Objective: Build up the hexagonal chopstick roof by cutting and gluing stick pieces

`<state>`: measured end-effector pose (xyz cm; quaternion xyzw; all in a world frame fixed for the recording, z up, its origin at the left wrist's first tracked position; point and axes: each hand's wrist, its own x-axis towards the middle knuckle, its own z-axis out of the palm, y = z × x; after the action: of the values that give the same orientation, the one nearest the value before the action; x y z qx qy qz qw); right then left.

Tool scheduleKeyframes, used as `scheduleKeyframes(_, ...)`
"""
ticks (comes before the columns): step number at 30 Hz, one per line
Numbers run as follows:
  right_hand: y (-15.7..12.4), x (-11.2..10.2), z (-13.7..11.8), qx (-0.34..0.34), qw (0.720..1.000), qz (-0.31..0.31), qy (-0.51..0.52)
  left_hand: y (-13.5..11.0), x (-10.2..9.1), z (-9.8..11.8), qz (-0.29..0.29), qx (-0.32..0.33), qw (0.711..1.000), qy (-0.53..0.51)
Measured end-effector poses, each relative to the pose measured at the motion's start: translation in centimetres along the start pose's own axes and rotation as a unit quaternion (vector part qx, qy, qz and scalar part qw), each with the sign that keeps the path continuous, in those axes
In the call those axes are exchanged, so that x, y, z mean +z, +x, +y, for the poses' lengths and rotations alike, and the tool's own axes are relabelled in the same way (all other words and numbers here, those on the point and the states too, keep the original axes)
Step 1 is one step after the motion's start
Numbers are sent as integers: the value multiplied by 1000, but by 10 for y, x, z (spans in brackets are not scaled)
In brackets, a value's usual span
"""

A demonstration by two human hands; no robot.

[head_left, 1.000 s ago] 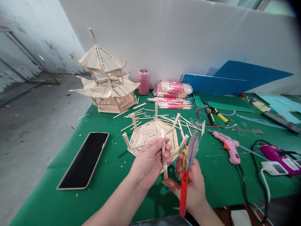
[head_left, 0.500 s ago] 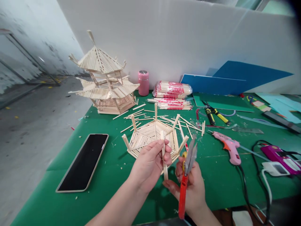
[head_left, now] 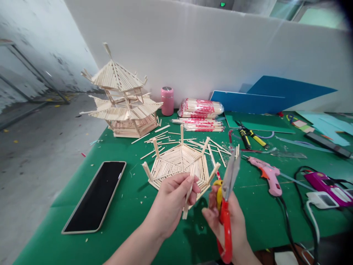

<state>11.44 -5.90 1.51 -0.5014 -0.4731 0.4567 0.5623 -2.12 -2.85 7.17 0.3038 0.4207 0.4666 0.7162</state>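
Observation:
My left hand [head_left: 172, 200] pinches a short wooden stick [head_left: 186, 206] between thumb and fingers, holding it tilted just above the near edge of a flat hexagonal stick panel [head_left: 179, 162] with short posts at its corners. My right hand [head_left: 227, 221] grips red-handled scissors [head_left: 226, 206], blades pointing up and slightly apart, right beside the stick. A finished multi-tier stick pagoda [head_left: 121, 97] stands at the back left of the green table [head_left: 132, 213].
A black phone [head_left: 95, 195] lies at the left. Loose sticks, wrapped chopstick bundles [head_left: 200, 108] and a pink cup [head_left: 167, 101] sit behind the panel. Pliers [head_left: 249, 136], a pink glue gun [head_left: 266, 173], a purple device [head_left: 328, 182] with cables and blue sheets [head_left: 273, 97] fill the right.
The stick in my left hand has tilted from upright to slanted. My right hand has raised the scissors and shifted them right, with the blades a little more open.

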Motion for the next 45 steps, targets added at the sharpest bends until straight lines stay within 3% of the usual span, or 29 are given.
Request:
scheduleKeyframes(4,13,-4,-17,14,999,19,41,-9,-4,-4,-21,7,982,187)
scheduleKeyframes(7,14,1,-24,31,997,-13,66,-14,-3,-9,-34,5,970,239)
scheduleKeyframes(14,12,12,-31,59,997,-2,50,-17,-3,-23,-58,36,963,262)
scheduleKeyframes(22,7,16,-24,121,984,-1,131,-17,-4,-32,-49,38,962,265)
scheduleKeyframes(27,2,16,-22,123,987,0,104,-20,-9,-37,-52,69,952,293)
scheduleKeyframes(35,-3,15,-17,124,989,-4,80,-24,-5,-37,-32,46,957,285)
scheduleKeyframes(39,-2,9,-21,104,994,-20,39,-24,-7,-36,-39,23,961,274)
scheduleKeyframes(42,-3,-9,-27,99,992,-57,-54,-23,-10,-32,-32,-10,966,256)
scheduleKeyframes(45,-5,-33,-32,113,967,-130,-190,-24,-13,-26,-26,-5,967,253)
